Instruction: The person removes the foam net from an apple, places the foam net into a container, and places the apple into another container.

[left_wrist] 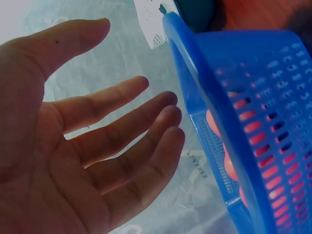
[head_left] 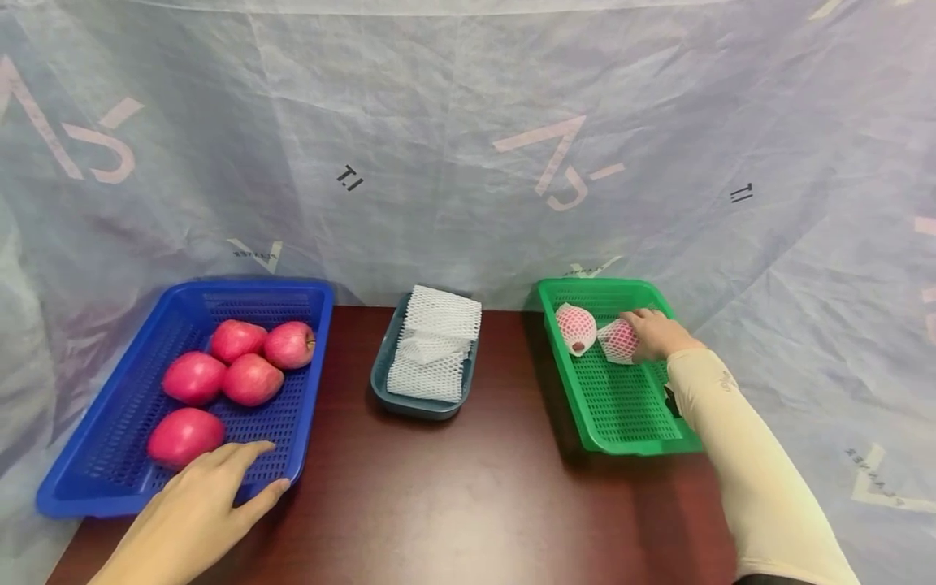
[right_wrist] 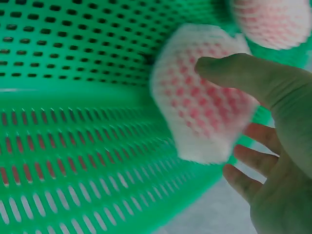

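Observation:
In the green basket (head_left: 621, 443), my right hand (head_left: 658, 335) is at an apple in a white foam net (right_wrist: 207, 97). The thumb lies over the net, while the index finger is hidden behind the apple; the other fingertips show apart from it. A second netted apple (head_left: 577, 329) lies at the basket's left side. My left hand (head_left: 197, 508) is over the near edge of the blue basket (head_left: 98, 505), fingers spread and nothing held. Closest to it is a bare red apple (head_left: 186, 437); several more red apples (head_left: 252, 379) lie farther back.
Between the baskets stands a dark tray (head_left: 417, 409) with white foam nets (head_left: 435, 345) piled in it. Everything rests on a brown table (head_left: 439, 496). A grey printed sheet (head_left: 453, 162) hangs behind and around the table.

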A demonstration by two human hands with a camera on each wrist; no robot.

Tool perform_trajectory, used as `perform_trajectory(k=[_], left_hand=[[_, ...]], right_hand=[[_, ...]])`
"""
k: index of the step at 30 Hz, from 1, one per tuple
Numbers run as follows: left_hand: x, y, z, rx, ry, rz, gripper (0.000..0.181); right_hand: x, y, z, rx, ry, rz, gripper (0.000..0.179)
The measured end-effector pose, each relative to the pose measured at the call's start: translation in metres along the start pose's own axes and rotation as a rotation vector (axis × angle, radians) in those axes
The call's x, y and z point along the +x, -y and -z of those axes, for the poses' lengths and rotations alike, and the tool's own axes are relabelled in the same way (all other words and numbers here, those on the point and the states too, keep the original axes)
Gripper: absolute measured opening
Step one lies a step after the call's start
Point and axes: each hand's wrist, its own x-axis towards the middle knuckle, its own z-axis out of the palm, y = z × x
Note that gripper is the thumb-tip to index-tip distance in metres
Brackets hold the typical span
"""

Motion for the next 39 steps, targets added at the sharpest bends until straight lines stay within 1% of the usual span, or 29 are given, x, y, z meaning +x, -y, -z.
perform_trajectory(k=[2, 4, 7, 10, 15, 19, 21, 23, 25, 28, 30, 35, 39], left_hand=[[-0.002, 0.000, -0.001, -0.008, -0.015, -0.003, 0.054], [-0.004, 0.000, -0.002, -0.016, -0.027, -0.014, 0.053], [-0.004, 0.000, -0.002, -0.019, -0.043, -0.028, 0.052], [-0.001, -0.001, -0.003, -0.019, -0.031, -0.021, 0.053], [0.003, -0.004, -0.003, -0.012, -0.018, -0.011, 0.054], [0.005, -0.005, -0.003, -0.006, -0.003, -0.005, 0.057], [0.005, -0.005, -0.004, -0.003, 0.007, 0.001, 0.057], [0.006, -0.005, -0.004, -0.001, 0.015, 0.003, 0.055], [0.006, -0.004, -0.005, -0.003, 0.019, 0.000, 0.055], [0.007, -0.004, -0.006, -0.003, 0.024, -0.003, 0.056], [0.007, -0.005, -0.007, -0.005, 0.033, -0.004, 0.057], [0.010, -0.009, -0.010, -0.014, 0.044, -0.009, 0.057], [0.009, -0.010, -0.014, -0.022, 0.046, -0.019, 0.057]], right_hand=[[-0.001, -0.008, -0.008, -0.014, 0.028, -0.037, 0.086], [-0.003, -0.015, -0.016, -0.027, 0.033, -0.073, 0.090], [-0.007, -0.026, -0.023, -0.057, -0.009, -0.103, 0.090], [-0.009, -0.031, -0.024, -0.067, -0.064, -0.105, 0.087], [-0.008, -0.029, -0.016, -0.092, -0.126, -0.094, 0.086], [-0.010, -0.020, 0.000, -0.088, -0.186, -0.074, 0.090], [-0.014, -0.012, 0.011, -0.074, -0.227, -0.044, 0.092], [-0.021, 0.001, 0.022, -0.050, -0.265, -0.009, 0.093], [-0.030, 0.019, 0.033, -0.011, -0.291, 0.034, 0.094], [-0.046, 0.052, 0.045, 0.041, -0.329, 0.114, 0.094], [-0.055, 0.076, 0.051, 0.059, -0.364, 0.190, 0.093], [-0.082, 0.133, 0.059, 0.073, -0.421, 0.377, 0.092], [-0.104, 0.175, 0.058, 0.097, -0.433, 0.494, 0.091]])
